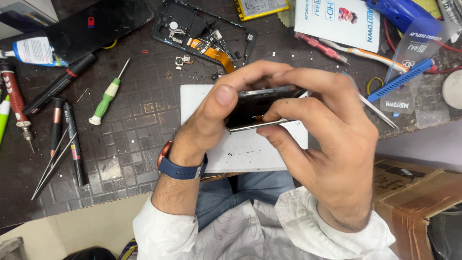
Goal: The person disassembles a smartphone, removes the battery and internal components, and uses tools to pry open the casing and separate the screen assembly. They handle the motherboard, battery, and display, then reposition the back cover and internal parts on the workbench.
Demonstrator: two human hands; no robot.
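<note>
Both hands, left (211,113) and right (327,144), grip dark phone screen (255,108) edge-on.

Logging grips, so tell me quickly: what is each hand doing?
Left hand: closed on the phone display panel.
Right hand: closed on the same panel.

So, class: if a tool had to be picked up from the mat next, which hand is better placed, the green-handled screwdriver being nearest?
Probably the left hand: the green-handled screwdriver lies on its side, while the right hand is farther. Both grip the phone panel.
</note>
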